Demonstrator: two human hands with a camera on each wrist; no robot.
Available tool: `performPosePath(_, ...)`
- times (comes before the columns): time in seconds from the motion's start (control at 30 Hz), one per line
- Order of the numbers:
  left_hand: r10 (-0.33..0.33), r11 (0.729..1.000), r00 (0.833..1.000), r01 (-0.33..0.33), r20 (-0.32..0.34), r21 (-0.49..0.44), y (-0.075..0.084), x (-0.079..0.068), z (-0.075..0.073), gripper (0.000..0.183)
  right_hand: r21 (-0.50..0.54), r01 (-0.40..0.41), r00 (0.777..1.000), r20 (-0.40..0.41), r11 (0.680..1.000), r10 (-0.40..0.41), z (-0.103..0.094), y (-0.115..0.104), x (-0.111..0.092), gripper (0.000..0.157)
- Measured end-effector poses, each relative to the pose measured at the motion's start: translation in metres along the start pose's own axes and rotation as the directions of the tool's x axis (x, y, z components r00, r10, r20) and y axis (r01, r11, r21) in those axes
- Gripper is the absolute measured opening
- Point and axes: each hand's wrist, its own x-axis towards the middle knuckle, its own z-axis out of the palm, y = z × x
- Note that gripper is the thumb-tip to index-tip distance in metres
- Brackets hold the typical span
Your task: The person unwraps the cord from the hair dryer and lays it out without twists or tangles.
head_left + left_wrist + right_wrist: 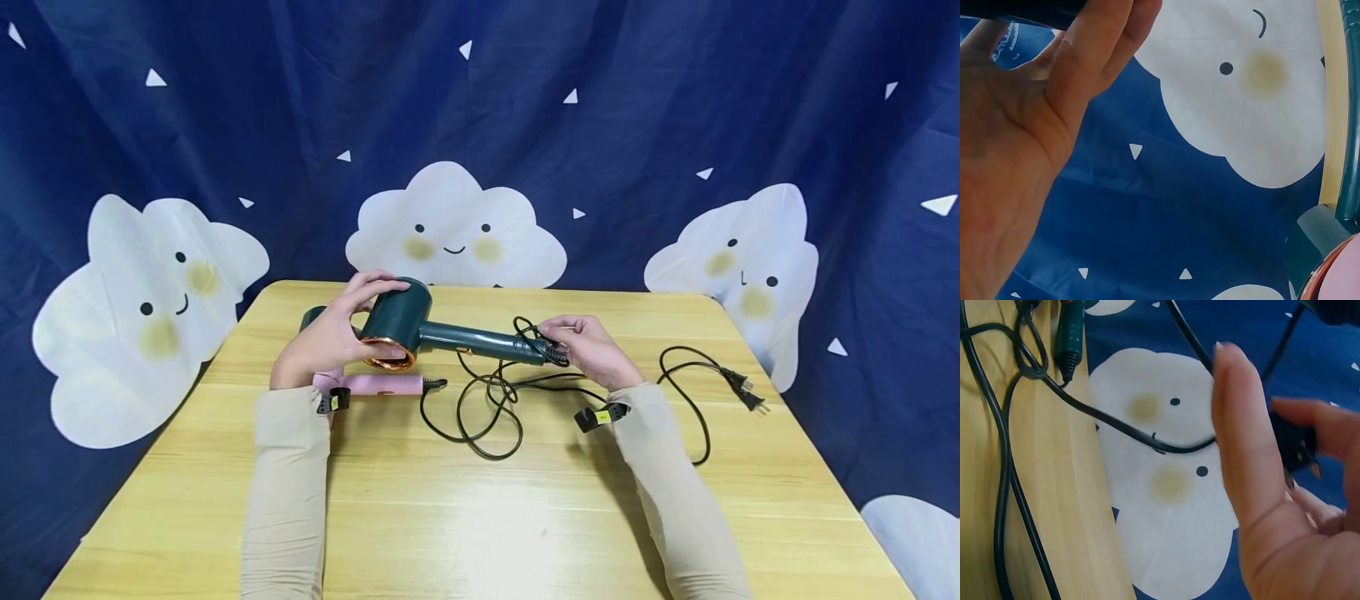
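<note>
My left hand [322, 340] grips a dark green hair dryer [401, 321] by its barrel, fingers over the top and thumb at the copper-rimmed end. The dryer is held above the table, with its handle [480, 340] pointing right. At the handle's end my right hand [592, 350] pinches a black plug [1294, 447] between thumb and fingers; its metal prongs show in the right wrist view. A loop of black cord [519, 327] winds about the handle end. Below the dryer lies a pink hair dryer [386, 384], partly hidden by my left hand.
Another dark green appliance [311, 317] lies behind my left hand, mostly hidden. Tangled black cords [491, 408] spread over the wooden table [420, 533]. Two plugs [752, 402] lie near its right edge. A dark blue curtain [495, 108] with clouds hangs behind.
</note>
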Motion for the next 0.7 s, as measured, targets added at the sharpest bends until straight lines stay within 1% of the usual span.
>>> performPosePath(0.07,-0.008,1.000,1.000,0.008,0.022,0.003,0.000,0.001,0.002,0.091,0.034,0.032,0.999,-0.039,0.999,-0.031,0.002,0.001,0.002,0.025)
performPosePath(0.13,-0.021,1.000,0.999,0.020,0.043,0.010,-0.001,0.003,0.005,0.090,0.129,0.063,0.997,-0.047,0.990,-0.057,0.005,0.001,0.003,0.023)
performPosePath(0.17,-0.020,1.000,0.999,0.019,0.049,0.018,-0.002,0.003,0.006,0.090,0.178,0.078,0.996,-0.055,0.981,-0.069,0.006,0.000,0.003,0.021)
performPosePath(0.23,-0.023,0.999,0.998,0.021,0.062,0.039,-0.003,0.005,0.008,0.089,0.283,0.122,0.992,-0.074,0.951,-0.105,0.008,-0.001,0.003,0.015)
performPosePath(0.33,-0.042,0.998,0.997,0.038,0.068,0.059,-0.004,0.006,0.009,0.087,0.405,0.205,0.978,-0.103,0.891,-0.179,0.007,-0.004,0.002,0.014)
performPosePath(0.47,-0.086,0.994,0.995,0.082,0.060,0.067,-0.007,0.005,0.008,0.087,0.524,0.302,0.952,-0.120,0.796,-0.283,0.005,-0.008,-0.002,0.013)
performPosePath(0.57,-0.117,0.990,0.992,0.114,0.039,0.078,-0.010,0.002,0.005,0.087,0.593,0.357,0.925,-0.116,0.722,-0.363,0.002,-0.011,-0.005,0.012)
performPosePath(0.7,-0.141,0.986,0.990,0.140,0.003,0.091,-0.011,-0.003,0.000,0.086,0.674,0.418,0.879,-0.130,0.609,-0.459,-0.004,-0.011,-0.007,0.014)
